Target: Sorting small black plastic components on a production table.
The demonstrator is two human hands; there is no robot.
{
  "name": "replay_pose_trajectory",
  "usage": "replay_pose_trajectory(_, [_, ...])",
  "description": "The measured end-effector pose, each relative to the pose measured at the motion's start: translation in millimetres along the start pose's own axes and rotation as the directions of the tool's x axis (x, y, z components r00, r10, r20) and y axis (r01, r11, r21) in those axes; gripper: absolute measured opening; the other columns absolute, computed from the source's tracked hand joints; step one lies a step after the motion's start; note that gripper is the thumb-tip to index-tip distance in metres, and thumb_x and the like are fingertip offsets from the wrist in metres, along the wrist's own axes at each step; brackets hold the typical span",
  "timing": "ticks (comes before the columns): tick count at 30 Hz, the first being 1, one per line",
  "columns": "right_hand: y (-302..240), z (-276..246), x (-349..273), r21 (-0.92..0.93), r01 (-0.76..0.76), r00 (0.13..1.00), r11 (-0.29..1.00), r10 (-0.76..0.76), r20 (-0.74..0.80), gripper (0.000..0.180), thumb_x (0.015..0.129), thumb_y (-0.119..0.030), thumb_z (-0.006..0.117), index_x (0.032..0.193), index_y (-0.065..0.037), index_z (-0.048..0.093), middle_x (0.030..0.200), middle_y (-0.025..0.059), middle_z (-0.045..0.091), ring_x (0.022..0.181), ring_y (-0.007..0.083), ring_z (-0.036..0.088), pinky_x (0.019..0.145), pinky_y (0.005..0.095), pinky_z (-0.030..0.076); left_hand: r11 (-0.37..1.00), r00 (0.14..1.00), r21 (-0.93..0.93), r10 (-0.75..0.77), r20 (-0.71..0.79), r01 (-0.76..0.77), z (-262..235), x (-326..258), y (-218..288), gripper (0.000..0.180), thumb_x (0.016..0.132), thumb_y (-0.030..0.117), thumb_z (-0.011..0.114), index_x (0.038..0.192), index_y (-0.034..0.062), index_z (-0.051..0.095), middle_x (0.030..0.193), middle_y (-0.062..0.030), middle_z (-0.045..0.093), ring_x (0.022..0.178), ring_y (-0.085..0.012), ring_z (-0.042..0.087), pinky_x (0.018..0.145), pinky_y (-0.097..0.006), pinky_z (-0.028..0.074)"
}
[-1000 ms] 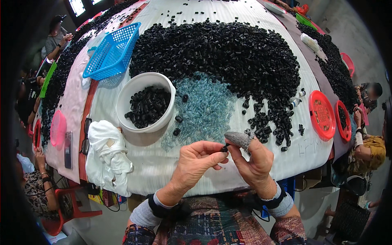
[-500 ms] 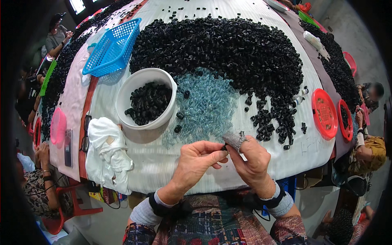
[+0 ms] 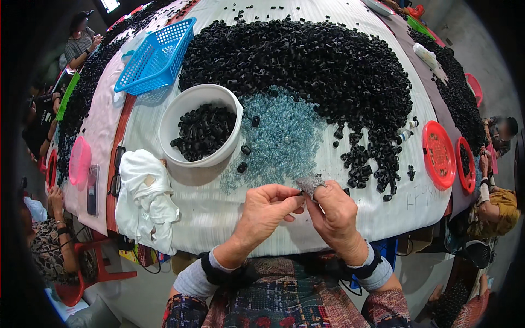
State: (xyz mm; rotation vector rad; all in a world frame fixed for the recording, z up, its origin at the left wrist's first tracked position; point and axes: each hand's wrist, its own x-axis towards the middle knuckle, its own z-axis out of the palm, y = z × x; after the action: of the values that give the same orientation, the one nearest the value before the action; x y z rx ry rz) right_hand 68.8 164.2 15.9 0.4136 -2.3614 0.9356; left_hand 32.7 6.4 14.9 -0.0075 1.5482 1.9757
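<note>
My left hand [image 3: 266, 212] pinches a small black part [image 3: 301, 193] between thumb and index finger, just above the near side of the table. From the other side my right hand [image 3: 338, 214] closes on the same part, its thumb against it. A grey knitted cover [image 3: 310, 184] wraps one finger of the right hand. Most of the black part is hidden by my fingertips. Ahead of my hands spreads a patch of tiny clear bluish pieces [image 3: 284, 131]. Behind it rises a big heap of black ring-like parts [image 3: 306, 60].
Left of the patch, a white tub [image 3: 165, 131] holds black parts. Beyond it is a blue basket [image 3: 164, 52]; a white cloth [image 3: 145, 199] lies nearer me. Red lids [image 3: 436, 180] and small bottles [image 3: 406, 134] sit right. Other people work along both sides.
The view has shifted slightly. My right hand has tilted a little, turning the covered finger, while both hands stay together at the small black part.
</note>
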Motion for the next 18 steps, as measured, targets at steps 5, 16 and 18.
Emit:
replay_pose_trajectory(5, [-4,5,-2,-0.010,-0.055,0.998,0.998,0.055,-0.005,0.021,0.066,0.010,0.066,0.079,-0.001,0.054,0.066,0.0113,0.052,0.061,0.0293,0.052,0.056,0.0360,0.046,0.998,0.997,-0.003,-0.069,-0.024,0.069,0,5,-2,0.021,0.085,0.008,0.064,0.100,-0.0070,0.061,0.087,-0.0126,0.067,0.075,-0.0174,0.067,0.060,-0.024,0.054])
replay_pose_trajectory(16, [0,-3,5,0.103,-0.115,0.980,0.988,0.096,0.172,0.055,0.061,-0.014,0.082,0.106,0.003,0.056,0.103,0.0178,0.048,0.087,0.0315,0.053,0.072,0.0367,0.047,0.920,0.985,-0.352,-0.157,0.077,0.174,-8,4,4,0.018,0.086,0.011,0.062,0.097,-0.0021,0.061,0.086,-0.0107,0.067,0.073,-0.0144,0.066,0.060,-0.024,0.053])
replay_pose_trajectory(18, [-3,0,2,0.113,-0.131,0.980,0.985,0.111,0.168,0.050,0.061,-0.014,0.081,0.101,0.003,0.056,0.097,0.0168,0.049,0.087,0.0313,0.052,0.072,0.0377,0.046,0.925,0.983,-0.337,-0.142,0.120,0.175,-8,5,2,0.017,0.086,0.013,0.062,0.097,-0.0008,0.062,0.086,-0.0108,0.067,0.073,-0.0144,0.065,0.064,-0.026,0.053])
